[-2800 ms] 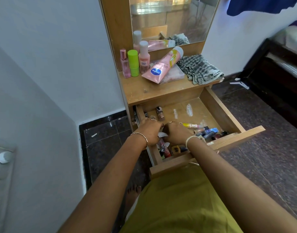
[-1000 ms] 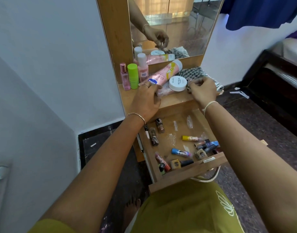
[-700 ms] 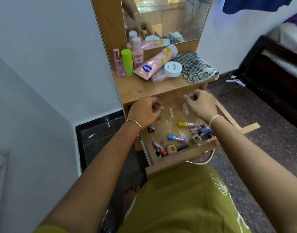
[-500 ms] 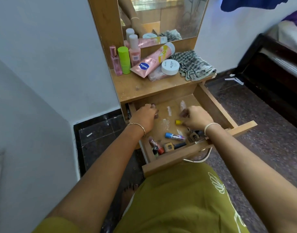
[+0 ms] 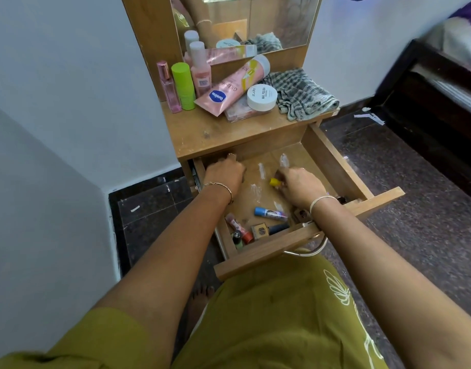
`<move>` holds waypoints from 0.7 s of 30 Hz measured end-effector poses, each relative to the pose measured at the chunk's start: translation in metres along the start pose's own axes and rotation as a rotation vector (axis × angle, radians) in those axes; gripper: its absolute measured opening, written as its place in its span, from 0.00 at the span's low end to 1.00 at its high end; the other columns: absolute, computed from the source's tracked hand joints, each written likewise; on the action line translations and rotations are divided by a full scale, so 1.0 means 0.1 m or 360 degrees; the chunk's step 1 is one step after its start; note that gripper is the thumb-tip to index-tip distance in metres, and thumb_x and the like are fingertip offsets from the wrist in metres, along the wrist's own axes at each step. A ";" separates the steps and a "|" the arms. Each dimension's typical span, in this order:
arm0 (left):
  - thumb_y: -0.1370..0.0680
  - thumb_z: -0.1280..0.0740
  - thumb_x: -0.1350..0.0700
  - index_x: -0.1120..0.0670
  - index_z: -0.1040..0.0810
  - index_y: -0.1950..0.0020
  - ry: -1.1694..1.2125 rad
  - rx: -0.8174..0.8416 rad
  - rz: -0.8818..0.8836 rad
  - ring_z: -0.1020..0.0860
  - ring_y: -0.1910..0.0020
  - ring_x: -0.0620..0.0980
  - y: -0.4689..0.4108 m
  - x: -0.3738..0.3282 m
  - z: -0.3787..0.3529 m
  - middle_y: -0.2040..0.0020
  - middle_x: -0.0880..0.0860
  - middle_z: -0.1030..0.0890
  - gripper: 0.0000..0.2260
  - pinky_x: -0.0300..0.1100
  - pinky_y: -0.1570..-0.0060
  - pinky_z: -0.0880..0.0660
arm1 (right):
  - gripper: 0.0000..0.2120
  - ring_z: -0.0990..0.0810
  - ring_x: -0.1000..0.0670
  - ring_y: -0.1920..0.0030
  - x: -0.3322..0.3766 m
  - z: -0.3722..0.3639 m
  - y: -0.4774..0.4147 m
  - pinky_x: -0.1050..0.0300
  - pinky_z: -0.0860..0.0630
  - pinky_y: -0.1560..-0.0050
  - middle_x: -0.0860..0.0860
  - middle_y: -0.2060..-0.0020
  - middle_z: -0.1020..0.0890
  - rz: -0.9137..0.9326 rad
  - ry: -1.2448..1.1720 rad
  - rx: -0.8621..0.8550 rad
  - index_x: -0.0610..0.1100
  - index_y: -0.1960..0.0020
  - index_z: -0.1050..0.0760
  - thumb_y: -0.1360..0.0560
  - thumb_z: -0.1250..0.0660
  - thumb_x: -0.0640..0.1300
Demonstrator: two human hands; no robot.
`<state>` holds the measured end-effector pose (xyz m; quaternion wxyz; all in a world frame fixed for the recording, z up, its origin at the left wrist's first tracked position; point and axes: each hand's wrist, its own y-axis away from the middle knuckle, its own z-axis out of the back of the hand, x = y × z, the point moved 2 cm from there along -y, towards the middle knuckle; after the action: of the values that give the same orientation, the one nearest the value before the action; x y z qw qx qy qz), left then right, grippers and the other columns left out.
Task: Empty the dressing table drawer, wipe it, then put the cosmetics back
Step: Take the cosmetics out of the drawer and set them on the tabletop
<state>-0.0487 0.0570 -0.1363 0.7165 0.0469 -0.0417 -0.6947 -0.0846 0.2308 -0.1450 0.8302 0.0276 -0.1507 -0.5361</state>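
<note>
Down in the middle of the open drawer (image 5: 333,166), the right hand (image 5: 301,186) pinches a yellow-capped tube (image 5: 273,181). At the back-left corner the left hand (image 5: 223,174) is curled, knuckles up; whether it grips anything I cannot tell. A blue-capped tube (image 5: 270,213) lies near the front edge, and small bottles (image 5: 239,233) crowd the front-left corner. On the dressing table top (image 5: 215,131) sit a white jar (image 5: 262,97), a pink tube (image 5: 229,89) and, at the right edge, a checked cloth (image 5: 301,94).

drawer (image 5: 333,166) middle: bare | front: small cosmetics (image 5: 270,213) clutter | back: seemingly under tabletop (image 5: 215,134) overhang
</note>
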 end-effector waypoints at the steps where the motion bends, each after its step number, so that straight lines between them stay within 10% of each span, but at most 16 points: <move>1: 0.21 0.36 0.56 0.53 0.22 0.39 -0.0037 -0.0001 -0.0014 0.25 0.43 0.59 -0.02 0.00 -0.01 0.40 0.58 0.28 0.12 0.52 0.51 0.25 | 0.10 0.21 0.41 0.49 0.00 0.01 0.00 0.50 0.25 0.53 0.44 0.49 0.20 0.0011 -0.0040 -0.0038 0.45 0.41 0.27 0.22 0.38 0.45; 8: 0.21 0.38 0.53 0.53 0.23 0.39 -0.0063 -0.0051 -0.0125 0.29 0.38 0.59 -0.05 0.02 0.02 0.38 0.58 0.28 0.13 0.50 0.48 0.30 | 0.14 0.22 0.44 0.46 -0.04 0.08 -0.01 0.49 0.25 0.47 0.46 0.46 0.19 -0.0078 -0.0423 -0.0265 0.44 0.40 0.24 0.23 0.35 0.49; 12: 0.23 0.33 0.51 0.50 0.24 0.40 0.0448 -0.0115 -0.0136 0.25 0.41 0.55 -0.04 0.04 0.02 0.41 0.53 0.22 0.12 0.50 0.46 0.27 | 0.09 0.23 0.54 0.60 -0.08 0.20 0.03 0.63 0.29 0.60 0.54 0.62 0.20 -0.0278 -0.0900 -0.0490 0.48 0.57 0.22 0.32 0.23 0.47; 21: 0.26 0.29 0.58 0.57 0.22 0.41 0.1638 -0.0169 -0.0042 0.22 0.52 0.44 0.19 0.10 0.18 0.48 0.53 0.18 0.14 0.33 0.50 0.26 | 0.11 0.18 0.48 0.57 -0.05 0.35 0.15 0.59 0.19 0.55 0.40 0.59 0.18 -0.0349 -0.1601 -0.0631 0.44 0.55 0.20 0.33 0.24 0.34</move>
<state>-0.0319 0.0471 -0.1159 0.6368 0.3467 0.3522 -0.5918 -0.0829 0.2459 -0.1100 0.5843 -0.3732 -0.4212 -0.5847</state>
